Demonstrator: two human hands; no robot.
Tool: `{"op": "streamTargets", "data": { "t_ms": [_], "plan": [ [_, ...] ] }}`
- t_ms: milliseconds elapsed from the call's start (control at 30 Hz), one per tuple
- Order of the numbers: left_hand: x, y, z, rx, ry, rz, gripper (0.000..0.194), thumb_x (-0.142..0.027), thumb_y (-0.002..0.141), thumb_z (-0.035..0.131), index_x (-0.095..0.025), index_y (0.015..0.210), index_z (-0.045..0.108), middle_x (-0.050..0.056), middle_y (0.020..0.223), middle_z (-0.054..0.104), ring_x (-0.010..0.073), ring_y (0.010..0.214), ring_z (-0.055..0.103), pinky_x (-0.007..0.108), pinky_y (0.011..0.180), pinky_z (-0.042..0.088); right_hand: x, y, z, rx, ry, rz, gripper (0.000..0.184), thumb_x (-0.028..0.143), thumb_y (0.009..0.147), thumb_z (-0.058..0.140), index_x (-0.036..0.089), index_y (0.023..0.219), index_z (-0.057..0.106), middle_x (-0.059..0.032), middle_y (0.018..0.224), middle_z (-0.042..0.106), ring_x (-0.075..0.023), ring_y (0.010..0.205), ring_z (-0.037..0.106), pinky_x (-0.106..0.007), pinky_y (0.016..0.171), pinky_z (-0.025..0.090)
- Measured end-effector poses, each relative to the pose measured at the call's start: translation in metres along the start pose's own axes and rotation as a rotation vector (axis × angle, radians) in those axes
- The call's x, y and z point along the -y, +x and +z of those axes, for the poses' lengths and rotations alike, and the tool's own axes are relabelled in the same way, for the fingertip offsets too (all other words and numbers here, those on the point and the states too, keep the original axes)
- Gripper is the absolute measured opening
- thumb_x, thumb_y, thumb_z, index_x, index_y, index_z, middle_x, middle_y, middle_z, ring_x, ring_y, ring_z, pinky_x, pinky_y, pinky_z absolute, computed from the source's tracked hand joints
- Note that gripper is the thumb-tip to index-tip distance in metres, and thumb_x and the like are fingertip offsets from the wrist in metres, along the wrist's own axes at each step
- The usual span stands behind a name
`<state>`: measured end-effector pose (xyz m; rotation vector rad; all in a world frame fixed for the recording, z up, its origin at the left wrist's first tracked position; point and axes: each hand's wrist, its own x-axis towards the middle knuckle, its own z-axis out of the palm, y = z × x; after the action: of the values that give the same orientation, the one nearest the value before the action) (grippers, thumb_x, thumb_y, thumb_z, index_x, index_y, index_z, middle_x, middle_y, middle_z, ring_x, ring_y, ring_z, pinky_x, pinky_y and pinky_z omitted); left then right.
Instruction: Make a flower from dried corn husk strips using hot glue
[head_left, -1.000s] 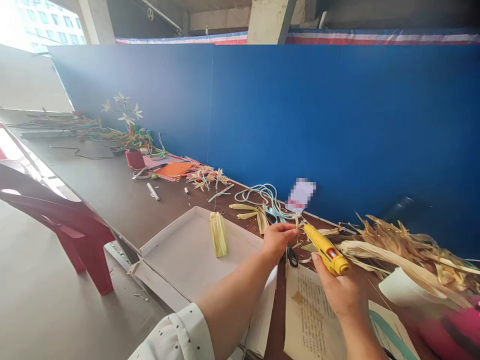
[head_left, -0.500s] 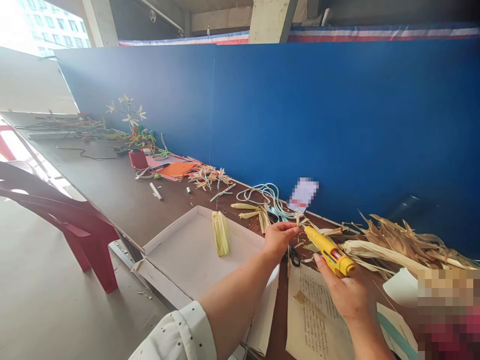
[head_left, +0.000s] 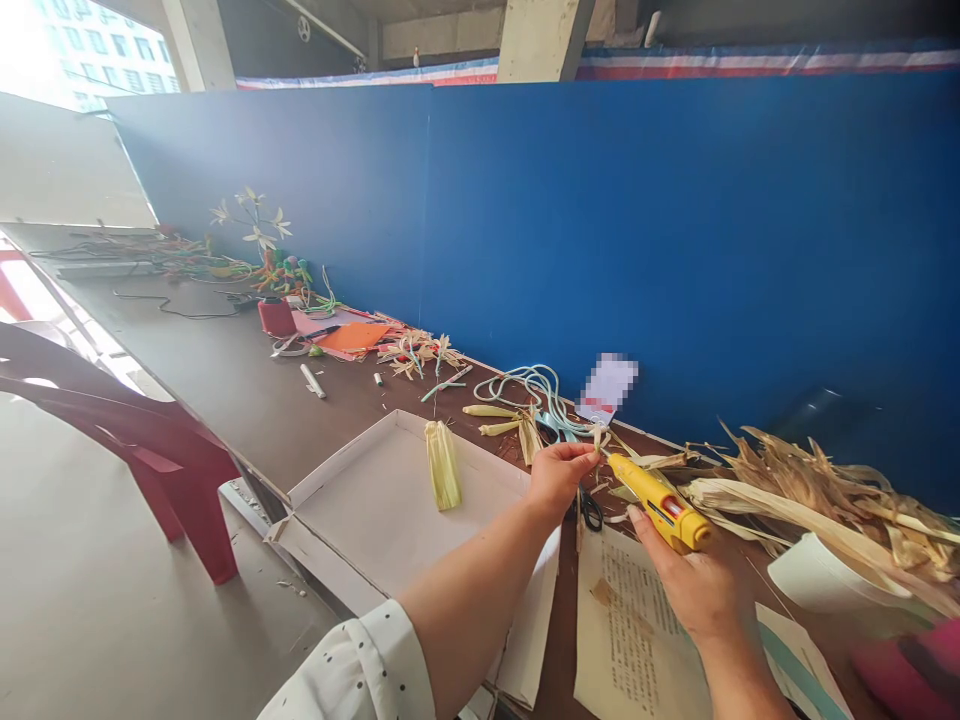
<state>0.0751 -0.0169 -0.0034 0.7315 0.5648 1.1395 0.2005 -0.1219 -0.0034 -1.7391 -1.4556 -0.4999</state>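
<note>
Two hands in the head view: left hand [head_left: 556, 482] pinches a small husk piece [head_left: 598, 438] near the table's [head_left: 337, 395] far edge, right hand's [head_left: 701, 590] fingers are wrapped round a yellow glue gun [head_left: 654, 498], nozzle right at it. Basically nothing's moved since a second ago, so I'd guess same stage. Black scissors [head_left: 583, 506] crowd in between; dried husks [head_left: 810, 482] clutter the far edge rightward.

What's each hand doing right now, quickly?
Left hand: closed, fingertips pinching a small, pale, husk-like strip.
Right hand: closed around a yellow plastic glue gun, its nozzle at that strip.
</note>
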Motion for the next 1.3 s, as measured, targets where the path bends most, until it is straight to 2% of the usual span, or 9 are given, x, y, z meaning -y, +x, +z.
{"op": "streamTargets", "data": {
  "t_ms": [400, 533, 800, 1033, 1300],
  "plan": [
    [-0.0005, 0.0001, -0.0004, -0.014, -0.025, 0.004, 0.041, -0.037, 0.042, 0.085, -0.01, 0.07, 0.072, 0.004, 0.065, 0.063, 0.0079, 0.06, 0.05, 0.024, 0.063, 0.038, 0.0006, 0.0006, -0.0019, 0.037, -0.029, 0.013, 0.041, 0.058, 0.077, 0.057, 0.018, 0.078, 0.068, -0.0087, 0.074, 0.068, -0.0247, 0.07, 0.064, -0.034, 0.062, 0.046],
    [0.0001, -0.0006, -0.0009, 0.009, -0.032, 0.007, 0.041, -0.038, 0.043, 0.086, -0.011, 0.07, 0.072, 0.004, 0.065, 0.064, 0.0082, 0.06, 0.051, 0.025, 0.064, 0.039, 0.0012, 0.0018, -0.0026, -0.014, -0.002, 0.035, 0.042, 0.06, 0.075, 0.058, 0.018, 0.077, 0.065, -0.0093, 0.074, 0.068, -0.025, 0.07, 0.064, -0.034, 0.063, 0.047],
    [-0.0002, -0.001, -0.001, 0.015, -0.027, -0.002, 0.036, -0.034, 0.047, 0.085, -0.01, 0.07, 0.072, 0.005, 0.068, 0.065, 0.0097, 0.062, 0.053, 0.026, 0.066, 0.04, 0.0069, 0.004, -0.0041, -0.062, 0.027, -0.092, 0.04, 0.059, 0.078, 0.056, 0.019, 0.075, 0.063, -0.0078, 0.07, 0.067, -0.0233, 0.067, 0.063, -0.034, 0.065, 0.048],
    [-0.0013, -0.0016, -0.0004, 0.008, -0.003, -0.003, 0.037, -0.036, 0.046, 0.085, -0.01, 0.07, 0.072, 0.003, 0.064, 0.061, 0.0072, 0.058, 0.047, 0.025, 0.062, 0.037, 0.0008, 0.001, -0.0014, 0.0, 0.012, -0.047, 0.037, 0.055, 0.078, 0.057, 0.019, 0.08, 0.065, -0.0076, 0.075, 0.067, -0.023, 0.069, 0.062, -0.035, 0.066, 0.047],
    [-0.0024, -0.0021, -0.0008, 0.026, -0.029, -0.003, 0.042, -0.038, 0.044, 0.086, -0.009, 0.07, 0.072, 0.005, 0.066, 0.062, 0.0079, 0.059, 0.048, 0.025, 0.062, 0.036, 0.0006, 0.0018, -0.0011, -0.025, -0.006, -0.043, 0.044, 0.061, 0.078, 0.055, 0.018, 0.078, 0.065, -0.0083, 0.073, 0.067, -0.023, 0.068, 0.062, -0.034, 0.064, 0.047]
  ]
}}
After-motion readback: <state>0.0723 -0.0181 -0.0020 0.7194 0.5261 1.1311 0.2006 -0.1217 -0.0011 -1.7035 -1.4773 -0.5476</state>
